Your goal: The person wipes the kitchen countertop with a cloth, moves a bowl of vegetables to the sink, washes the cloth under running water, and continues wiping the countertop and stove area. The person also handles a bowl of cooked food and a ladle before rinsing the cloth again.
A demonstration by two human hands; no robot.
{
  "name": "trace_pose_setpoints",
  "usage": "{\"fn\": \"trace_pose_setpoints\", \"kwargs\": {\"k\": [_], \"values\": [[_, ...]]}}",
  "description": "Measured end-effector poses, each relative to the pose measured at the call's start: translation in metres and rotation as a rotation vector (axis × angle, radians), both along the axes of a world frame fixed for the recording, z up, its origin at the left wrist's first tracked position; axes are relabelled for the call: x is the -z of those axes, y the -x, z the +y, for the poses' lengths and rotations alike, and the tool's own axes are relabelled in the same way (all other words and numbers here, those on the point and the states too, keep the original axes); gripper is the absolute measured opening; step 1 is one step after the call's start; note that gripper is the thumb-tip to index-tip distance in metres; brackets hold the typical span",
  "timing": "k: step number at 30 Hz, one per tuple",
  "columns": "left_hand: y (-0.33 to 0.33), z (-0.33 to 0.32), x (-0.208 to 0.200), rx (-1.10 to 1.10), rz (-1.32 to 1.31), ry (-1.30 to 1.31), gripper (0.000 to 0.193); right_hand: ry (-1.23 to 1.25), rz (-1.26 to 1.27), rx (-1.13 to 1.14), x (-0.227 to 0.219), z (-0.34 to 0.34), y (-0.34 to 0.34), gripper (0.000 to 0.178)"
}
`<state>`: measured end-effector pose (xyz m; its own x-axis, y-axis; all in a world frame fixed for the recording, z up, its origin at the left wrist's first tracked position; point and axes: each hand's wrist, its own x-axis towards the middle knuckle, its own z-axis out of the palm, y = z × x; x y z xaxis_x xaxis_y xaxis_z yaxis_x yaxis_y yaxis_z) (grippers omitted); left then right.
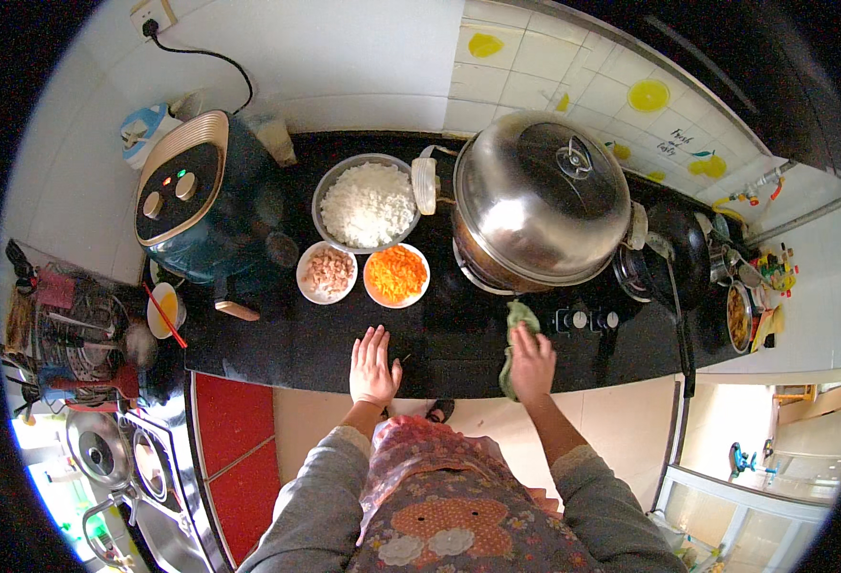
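My left hand [374, 368] lies flat on the black countertop [277, 361] near its front edge, fingers stretched out and holding nothing. Farther right, my right hand [532, 365] is closed over a green cloth [519, 315] that touches the counter beside the stove knobs [587, 320]. Beyond my left hand stand a small bowl of diced orange carrot [396, 274] and a small bowl of diced pink meat [329, 272]. Behind these two is a larger metal bowl of white rice [369, 202].
A large lidded steel pot [542, 201] sits on the stove, with a black wok [673, 267] to its right. At the left stand a dark green air fryer [186, 196] and a bowl of yellow liquid [164, 310] with red chopsticks. A food dish [739, 315] is far right.
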<state>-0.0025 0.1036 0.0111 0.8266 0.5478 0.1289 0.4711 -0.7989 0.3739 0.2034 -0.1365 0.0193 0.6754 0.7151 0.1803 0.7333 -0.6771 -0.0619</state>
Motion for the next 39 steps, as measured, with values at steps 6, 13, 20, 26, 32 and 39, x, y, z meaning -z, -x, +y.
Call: {"fn": "trace_pose_setpoints", "kwargs": {"k": [6, 13, 20, 26, 32, 39], "values": [[-0.004, -0.001, -0.001, 0.014, 0.007, -0.017, 0.061, -0.011, 0.054, 0.092, 0.005, 0.023, 0.028, 0.047], [0.001, 0.002, 0.000, 0.016, 0.016, -0.033, 0.061, -0.132, 0.060, -0.148, 0.000, 0.046, 0.054, 0.049], [0.001, 0.001, 0.002, 0.028, -0.005, -0.019, 0.059, -0.087, -0.028, 0.149, 0.014, 0.004, 0.025, 0.043], [0.004, 0.002, -0.001, 0.079, -0.129, 0.048, 0.066, -0.084, -0.051, 0.162, 0.015, 0.033, 0.060, 0.047], [0.023, 0.011, -0.007, 0.134, -0.333, 0.232, 0.060, -0.324, 0.246, 0.033, -0.008, 0.059, 0.093, 0.038], [0.075, -0.029, -0.003, 0.081, -0.107, 1.116, 0.021, -0.211, 0.195, -0.146, -0.008, 0.127, 0.124, 0.040]]}}
